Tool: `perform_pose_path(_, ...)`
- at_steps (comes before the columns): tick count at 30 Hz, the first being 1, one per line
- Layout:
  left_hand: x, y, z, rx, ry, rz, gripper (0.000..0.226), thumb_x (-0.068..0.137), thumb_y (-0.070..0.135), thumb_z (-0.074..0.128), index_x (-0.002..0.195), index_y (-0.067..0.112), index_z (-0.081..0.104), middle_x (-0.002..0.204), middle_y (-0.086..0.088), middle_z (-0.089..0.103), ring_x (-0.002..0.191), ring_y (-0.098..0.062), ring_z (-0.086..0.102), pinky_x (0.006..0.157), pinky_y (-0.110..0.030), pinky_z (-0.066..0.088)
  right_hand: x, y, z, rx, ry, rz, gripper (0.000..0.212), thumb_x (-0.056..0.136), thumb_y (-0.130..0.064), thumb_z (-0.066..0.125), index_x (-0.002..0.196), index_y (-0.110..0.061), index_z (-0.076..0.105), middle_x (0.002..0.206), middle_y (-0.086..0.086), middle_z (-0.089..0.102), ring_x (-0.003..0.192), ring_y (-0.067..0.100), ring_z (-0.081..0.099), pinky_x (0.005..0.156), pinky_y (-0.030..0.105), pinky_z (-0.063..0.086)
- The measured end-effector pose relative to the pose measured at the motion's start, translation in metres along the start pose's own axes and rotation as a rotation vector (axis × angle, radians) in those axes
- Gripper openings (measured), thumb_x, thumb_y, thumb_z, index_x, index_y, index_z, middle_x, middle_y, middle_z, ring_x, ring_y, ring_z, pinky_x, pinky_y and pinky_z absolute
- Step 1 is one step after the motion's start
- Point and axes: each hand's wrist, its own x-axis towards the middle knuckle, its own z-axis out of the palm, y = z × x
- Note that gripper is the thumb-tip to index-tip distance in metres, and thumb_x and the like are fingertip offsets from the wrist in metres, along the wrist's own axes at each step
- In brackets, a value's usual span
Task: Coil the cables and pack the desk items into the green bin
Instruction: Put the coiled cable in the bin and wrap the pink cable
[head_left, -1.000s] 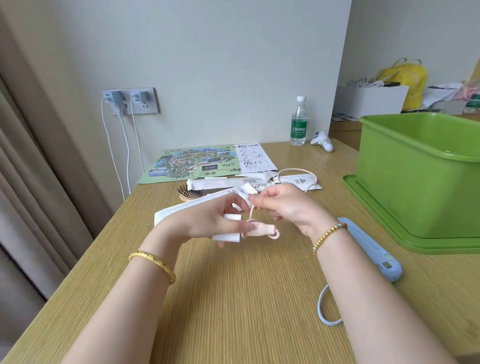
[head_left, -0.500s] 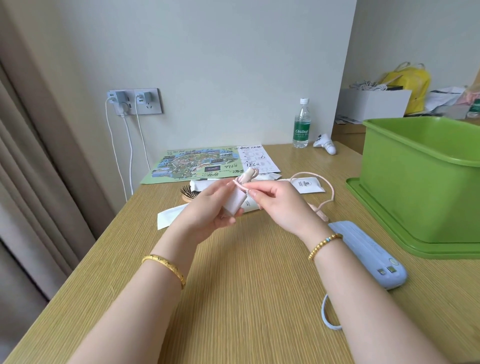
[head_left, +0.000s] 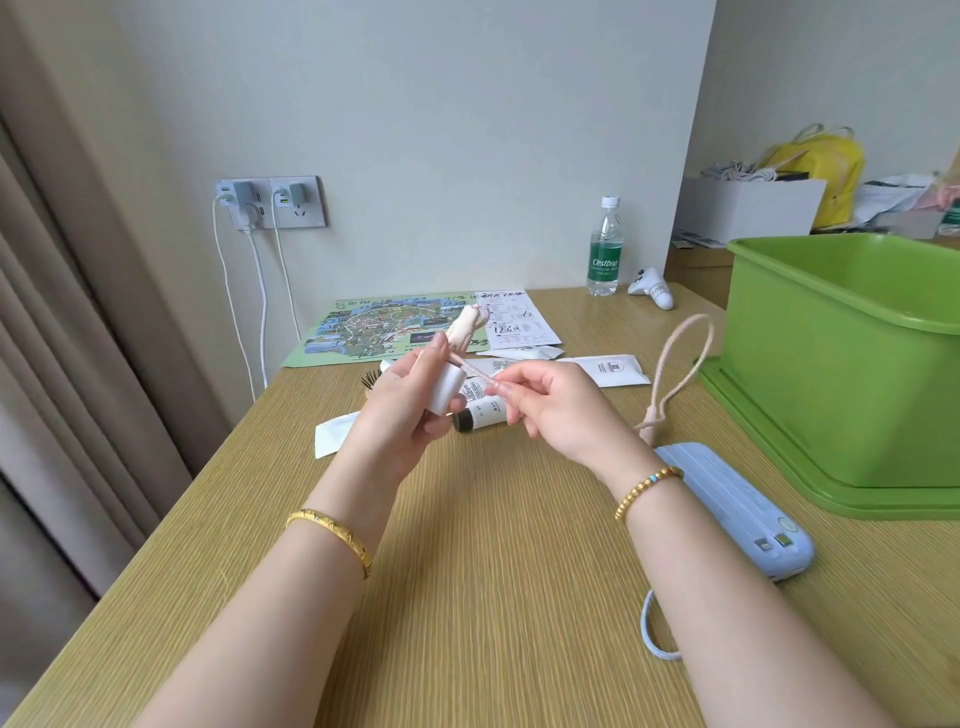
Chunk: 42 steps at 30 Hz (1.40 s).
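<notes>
Two hands at work above the wood-grain desk. Your left hand grips a small white charger block, cat-paw shaped at its top, perhaps. Your right hand pinches its pink braided cable, whose loop trails toward the empty green plastic bin at right, beside a pale blue power bank.

Pink cable now off the desk, loop airborne, taut between raised hands.
</notes>
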Motion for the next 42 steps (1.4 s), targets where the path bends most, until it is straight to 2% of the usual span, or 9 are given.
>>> perform_pose_path(7, -0.005, 0.006, -0.004, 0.093, -0.321, 0.023, 0.016, 0.086, 0.029, 0.050, 0.085, 0.013, 0.048, 0.060, 0.004, 0.054, 0.039, -0.010, 0.046, 0.032, -0.010, 0.018, 0.000, 0.004, -0.014, 0.140, -0.069, 0.175, 0.020, 0.084, -0.023, 0.065, 0.064, -0.022, 0.068, 0.048, -0.009, 0.049, 0.040, 0.000, 0.040, 0.044, 0.010, 0.035)
perform_pose_path(10, -0.007, 0.010, -0.014, 0.232, -0.474, 0.040, 0.017, 0.076, 0.033, 0.062, 0.074, 0.019, 0.052, 0.057, 0.003, 0.056, 0.039, -0.013, 0.046, 0.045, -0.027, 0.011, -0.001, 0.007, -0.017, 0.153, -0.111, 0.216, 0.023, 0.080, -0.025, 0.069, 0.058, -0.019, 0.067, 0.047, -0.006, 0.045, 0.043, 0.005, 0.037, 0.043, 0.012, 0.030)
perform_pose_path(14, -0.013, 0.012, -0.015, 0.615, -0.655, -0.052, 0.014, 0.079, 0.027, 0.069, 0.073, 0.025, 0.056, 0.067, 0.007, 0.065, 0.053, -0.011, 0.057, 0.045, -0.022, 0.037, -0.002, 0.009, -0.015, 0.107, -0.152, 0.264, 0.021, 0.079, -0.016, 0.070, 0.061, -0.018, 0.060, 0.045, -0.012, 0.052, 0.042, 0.004, 0.039, 0.047, 0.020, 0.031)
perform_pose_path(17, -0.012, 0.008, -0.008, 0.898, -0.575, -0.086, 0.017, 0.081, 0.031, 0.070, 0.079, 0.022, 0.056, 0.069, 0.013, 0.067, 0.057, -0.004, 0.060, 0.052, -0.018, 0.048, -0.003, 0.009, -0.013, 0.071, -0.113, 0.298, 0.023, 0.077, -0.024, 0.073, 0.062, -0.017, 0.057, 0.047, -0.009, 0.047, 0.046, 0.008, 0.036, 0.050, 0.023, 0.029)
perform_pose_path(21, -0.005, 0.002, -0.002, 1.131, -0.202, -0.010, 0.032, 0.075, 0.051, 0.069, 0.080, 0.023, 0.053, 0.066, 0.010, 0.061, 0.043, -0.008, 0.055, 0.043, -0.013, 0.041, -0.005, 0.004, -0.010, 0.155, -0.064, 0.236, 0.018, 0.090, -0.016, 0.058, 0.072, -0.015, 0.062, 0.044, -0.017, 0.057, 0.035, -0.006, 0.044, 0.051, 0.017, 0.029)
perform_pose_path(24, -0.003, -0.003, 0.000, 0.990, -0.020, 0.011, 0.036, 0.076, 0.053, 0.066, 0.089, 0.022, 0.053, 0.070, 0.005, 0.062, 0.047, -0.011, 0.055, 0.037, -0.014, 0.036, -0.006, 0.000, -0.005, 0.103, -0.063, 0.145, 0.018, 0.093, -0.016, 0.051, 0.084, -0.021, 0.066, 0.040, -0.027, 0.050, 0.042, -0.015, 0.046, 0.052, 0.011, 0.032)
perform_pose_path(31, -0.006, 0.002, -0.008, 0.496, -0.209, -0.081, 0.026, 0.085, 0.042, 0.061, 0.110, 0.038, 0.063, 0.075, 0.010, 0.065, 0.057, -0.007, 0.055, 0.044, -0.017, 0.039, -0.002, -0.002, -0.003, 0.007, 0.027, -0.024, 0.016, 0.091, -0.015, 0.055, 0.089, -0.016, 0.071, 0.084, -0.017, 0.066, 0.080, -0.010, 0.056, 0.074, 0.008, 0.041)
perform_pose_path(36, -0.005, 0.000, -0.004, 0.315, -0.181, -0.117, 0.020, 0.094, 0.028, 0.049, 0.101, 0.027, 0.067, 0.071, 0.003, 0.059, 0.053, -0.010, 0.051, 0.038, -0.015, 0.034, -0.003, 0.002, 0.003, -0.329, -0.021, -0.101, 0.023, 0.094, -0.023, 0.049, 0.073, -0.030, 0.057, 0.070, -0.010, 0.056, 0.067, 0.007, 0.049, 0.067, 0.030, 0.039)
perform_pose_path(42, -0.004, 0.000, -0.002, 0.234, -0.194, -0.195, 0.031, 0.092, 0.043, 0.044, 0.098, 0.022, 0.066, 0.077, -0.003, 0.058, 0.057, -0.014, 0.052, 0.038, -0.017, 0.033, -0.003, 0.004, 0.000, -0.404, -0.044, -0.097, 0.023, 0.094, -0.026, 0.047, 0.074, -0.025, 0.057, 0.067, -0.010, 0.055, 0.074, 0.019, 0.054, 0.070, 0.033, 0.042)
